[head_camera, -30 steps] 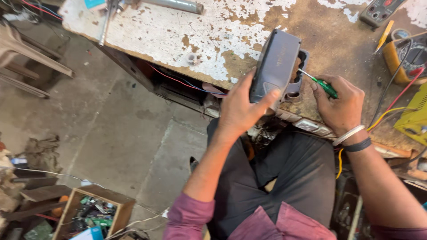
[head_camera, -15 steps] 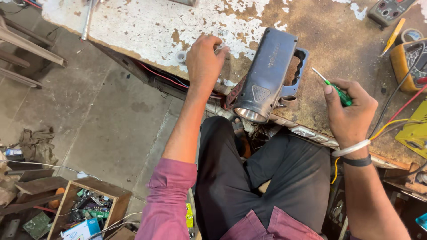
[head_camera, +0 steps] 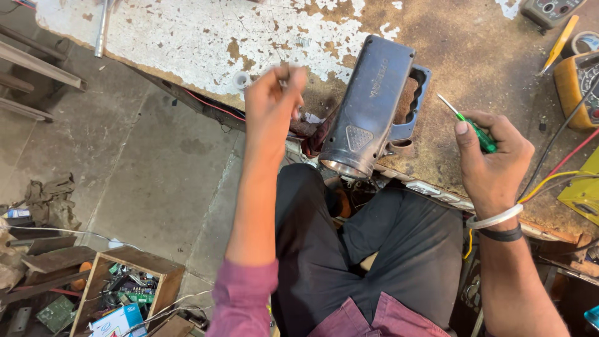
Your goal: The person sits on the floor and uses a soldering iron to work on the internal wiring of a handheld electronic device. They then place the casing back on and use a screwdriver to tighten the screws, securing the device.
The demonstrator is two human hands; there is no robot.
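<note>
Grey metal torch-shaped housing point(head_camera: 373, 112) lies on the worn brown surface point(head_camera: 474, 56), between your hands. Your right hand point(head_camera: 493, 159) is closed around a green-handled screwdriver point(head_camera: 471, 128), tip ready. Your left hand point(head_camera: 271, 106) pinches something tiny, raised beside the housing.

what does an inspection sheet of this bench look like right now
surface: workbench with worn, flaking white paint over brown
job's things: dark blue-grey tool housing lying on the bench, round open end over the edge; green-handled screwdriver
clutter: yellow meters at right, metal rod at top left
grippers: left hand raised, fingers pinched, contents too small to tell; right hand holds the screwdriver
cables: red, yellow and black leads at right
surroundings: wooden box of circuit boards on a concrete floor
</note>
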